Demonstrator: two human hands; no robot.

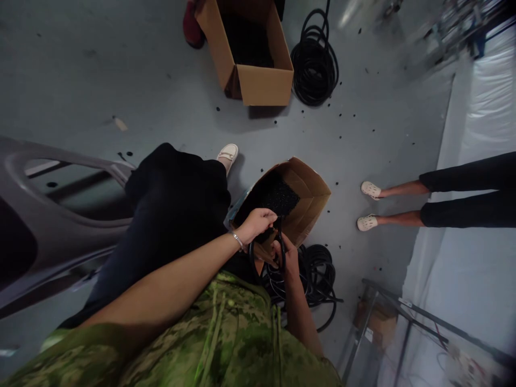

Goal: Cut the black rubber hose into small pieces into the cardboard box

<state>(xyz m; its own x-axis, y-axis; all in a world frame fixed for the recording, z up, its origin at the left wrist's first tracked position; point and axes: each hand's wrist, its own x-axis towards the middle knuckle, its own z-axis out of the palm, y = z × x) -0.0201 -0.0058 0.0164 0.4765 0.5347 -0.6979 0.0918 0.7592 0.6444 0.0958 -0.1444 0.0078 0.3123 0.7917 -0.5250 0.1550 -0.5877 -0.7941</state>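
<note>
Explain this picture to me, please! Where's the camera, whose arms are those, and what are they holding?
There's no robot here, just a person with two bare hands. The camera sits on their head, looking down, so you see roughly what they see. The right hand holds a thin black tube. The left hand has its fingertips near the tube's upper end; I can't tell exactly what they grip. Below is an open cardboard box with small black pieces inside. On the grey floor are another box and a coil of black tubing. Those legs at the side belong to somebody else.
</note>
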